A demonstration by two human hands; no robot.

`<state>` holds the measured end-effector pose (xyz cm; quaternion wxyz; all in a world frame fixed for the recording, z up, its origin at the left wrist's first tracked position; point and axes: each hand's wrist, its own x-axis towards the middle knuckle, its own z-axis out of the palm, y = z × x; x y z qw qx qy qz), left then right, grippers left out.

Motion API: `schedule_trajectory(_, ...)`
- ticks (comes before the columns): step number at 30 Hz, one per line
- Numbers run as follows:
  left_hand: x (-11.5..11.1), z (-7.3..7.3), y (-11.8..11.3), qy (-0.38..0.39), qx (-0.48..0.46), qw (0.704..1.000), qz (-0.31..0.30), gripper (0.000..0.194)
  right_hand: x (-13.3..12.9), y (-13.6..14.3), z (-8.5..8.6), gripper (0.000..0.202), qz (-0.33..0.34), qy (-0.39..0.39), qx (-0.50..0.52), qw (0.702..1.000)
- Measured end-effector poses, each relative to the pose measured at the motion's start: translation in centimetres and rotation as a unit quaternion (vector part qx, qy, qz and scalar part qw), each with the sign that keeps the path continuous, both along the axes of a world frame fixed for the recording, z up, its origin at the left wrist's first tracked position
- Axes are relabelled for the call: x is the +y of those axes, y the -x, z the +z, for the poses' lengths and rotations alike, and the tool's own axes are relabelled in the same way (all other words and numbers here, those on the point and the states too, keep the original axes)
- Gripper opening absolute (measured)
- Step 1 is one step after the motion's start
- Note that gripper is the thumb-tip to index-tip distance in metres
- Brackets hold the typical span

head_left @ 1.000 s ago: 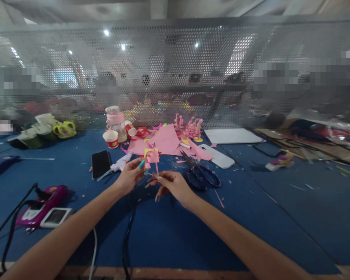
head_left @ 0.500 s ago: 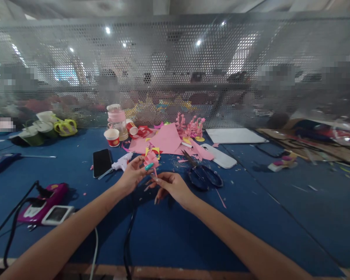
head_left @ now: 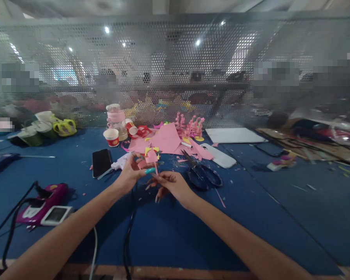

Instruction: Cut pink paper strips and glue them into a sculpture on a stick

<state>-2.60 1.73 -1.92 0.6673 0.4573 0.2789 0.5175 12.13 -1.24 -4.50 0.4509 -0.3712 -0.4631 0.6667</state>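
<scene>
Pinched between the fingers of my left hand (head_left: 131, 174) is a small pink paper piece (head_left: 151, 156), with flaps that look like petals and a thin strip hanging down. My right hand (head_left: 171, 184) grips the lower end of that strip between thumb and forefinger, its other fingers hanging loosely below. Both hands are above the blue table, fingertips close together. Dark-handled scissors (head_left: 202, 173) lie partly spread just right of my right hand. Behind my left hand rests a white glue gun (head_left: 121, 161).
Pink paper sheets (head_left: 166, 138) and upright pink paper pieces (head_left: 189, 124) are at the back. A black phone (head_left: 102, 162), a paper cup (head_left: 111, 137) and a purple power strip (head_left: 43, 204) stand left. A white phone (head_left: 218, 155) lies right, before a perforated metal screen (head_left: 175, 58).
The pink paper piece has turned in my left hand, so its flaps face differently. My left fingers have shifted around it; my right hand has barely moved.
</scene>
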Motion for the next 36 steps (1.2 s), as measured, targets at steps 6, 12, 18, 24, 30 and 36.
schedule_trajectory(6,0.1,0.3,0.4,-0.012,-0.047,0.995,-0.086,0.072,0.3,-0.6,0.1,0.036,-0.03,0.015,0.036,0.999)
schedule_trajectory(12,0.3,0.0,0.1,0.012,-0.026,0.998,-0.062,0.048,0.5,-0.7,-0.1,0.037,-0.033,0.014,0.047,0.998)
schedule_trajectory(18,0.5,-0.4,-0.1,-0.018,0.017,1.0,0.005,0.049,0.2,-0.2,-0.1,0.034,-0.01,-0.003,0.027,1.0)
schedule_trajectory(24,0.7,-0.7,-0.1,-0.04,0.041,0.998,0.028,0.047,-0.1,0.1,-0.2,0.034,0.002,0.004,0.019,1.0)
schedule_trajectory(30,0.6,-0.8,-0.4,-0.055,0.066,0.994,0.067,0.048,-0.1,0.2,-0.4,0.036,0.013,-0.006,0.01,1.0)
schedule_trajectory(36,0.7,-1.1,-0.2,-0.061,0.09,0.988,0.108,0.052,0.0,0.2,-0.4,0.037,0.017,-0.003,0.008,1.0)
